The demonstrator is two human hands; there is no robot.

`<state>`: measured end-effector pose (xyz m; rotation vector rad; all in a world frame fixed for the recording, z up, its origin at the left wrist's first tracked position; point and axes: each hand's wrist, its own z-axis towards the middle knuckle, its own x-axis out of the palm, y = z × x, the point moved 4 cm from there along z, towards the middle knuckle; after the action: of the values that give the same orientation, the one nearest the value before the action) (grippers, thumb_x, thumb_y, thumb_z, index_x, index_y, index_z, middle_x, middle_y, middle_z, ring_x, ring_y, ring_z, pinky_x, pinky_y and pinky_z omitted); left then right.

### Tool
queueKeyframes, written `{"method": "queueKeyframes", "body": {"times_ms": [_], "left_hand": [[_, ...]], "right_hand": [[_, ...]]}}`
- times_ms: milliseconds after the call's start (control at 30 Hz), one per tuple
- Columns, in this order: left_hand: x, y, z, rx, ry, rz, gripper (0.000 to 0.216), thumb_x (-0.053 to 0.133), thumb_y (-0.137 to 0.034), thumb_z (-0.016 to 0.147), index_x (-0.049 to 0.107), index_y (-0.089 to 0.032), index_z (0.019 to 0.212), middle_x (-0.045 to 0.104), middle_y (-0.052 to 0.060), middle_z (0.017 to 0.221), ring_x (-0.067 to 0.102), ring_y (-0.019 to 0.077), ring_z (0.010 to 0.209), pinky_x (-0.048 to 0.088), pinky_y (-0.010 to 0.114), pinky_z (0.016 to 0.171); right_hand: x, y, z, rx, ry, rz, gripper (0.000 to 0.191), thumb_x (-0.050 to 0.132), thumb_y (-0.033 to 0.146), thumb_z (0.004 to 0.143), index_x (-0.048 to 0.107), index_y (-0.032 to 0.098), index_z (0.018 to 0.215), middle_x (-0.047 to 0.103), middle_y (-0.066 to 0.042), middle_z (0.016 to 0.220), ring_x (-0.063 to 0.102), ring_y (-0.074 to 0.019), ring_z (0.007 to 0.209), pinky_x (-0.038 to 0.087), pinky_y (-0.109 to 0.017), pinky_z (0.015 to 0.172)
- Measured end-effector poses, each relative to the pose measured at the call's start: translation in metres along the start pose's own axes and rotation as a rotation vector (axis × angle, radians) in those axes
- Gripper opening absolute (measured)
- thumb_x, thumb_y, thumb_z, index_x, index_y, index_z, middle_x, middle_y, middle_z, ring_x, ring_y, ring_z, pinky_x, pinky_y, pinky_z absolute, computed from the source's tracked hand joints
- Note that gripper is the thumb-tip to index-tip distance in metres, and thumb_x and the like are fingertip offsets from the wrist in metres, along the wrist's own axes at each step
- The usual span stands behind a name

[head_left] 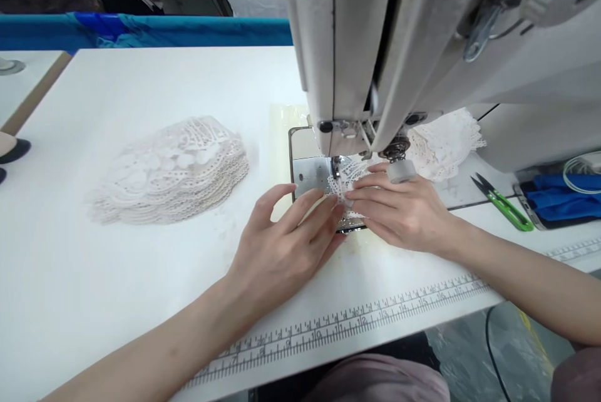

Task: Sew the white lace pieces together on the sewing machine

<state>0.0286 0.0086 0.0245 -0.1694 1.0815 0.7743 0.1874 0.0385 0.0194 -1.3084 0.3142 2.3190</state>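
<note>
A white lace piece point(337, 186) lies under the presser foot point(335, 166) of the sewing machine point(357, 45), over the metal needle plate point(307, 167). At its near left edge is my left hand point(286, 242), index finger and thumb pinched together on the lace and the outer fingers raised. My right hand point(399, 211) rests palm down on the right part of the lace, its fingers stretched out flat and pointing left. Its fingers cover much of the piece. Behind the right hand, more white lace point(444, 145) lies beneath the machine arm.
A stack of white lace pieces point(173, 170) lies on the white table point(117, 295) at left. Green-handled thread snips point(504, 201) and a blue cloth on a phone-like tray point(563, 198) are at right. A printed ruler point(328, 330) follows the front edge. Blue fabric point(188, 31) borders the back.
</note>
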Motion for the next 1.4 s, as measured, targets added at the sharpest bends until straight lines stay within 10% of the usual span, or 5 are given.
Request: {"method": "queueKeyframes", "body": {"times_ms": [1400], "left_hand": [[0.008, 0.012, 0.003, -0.056, -0.004, -0.057, 0.017, 0.059, -0.021, 0.089, 0.065, -0.023, 0.106, 0.074, 0.002, 0.106, 0.065, 0.0247, 0.100, 0.038, 0.047, 0.089]], "right_hand": [[0.004, -0.003, 0.003, 0.015, -0.014, -0.147, 0.021, 0.051, 0.024, 0.095, 0.071, 0.018, 0.098, 0.076, 0.001, 0.094, 0.066, -0.0166, 0.086, 0.047, -0.037, 0.101]]}}
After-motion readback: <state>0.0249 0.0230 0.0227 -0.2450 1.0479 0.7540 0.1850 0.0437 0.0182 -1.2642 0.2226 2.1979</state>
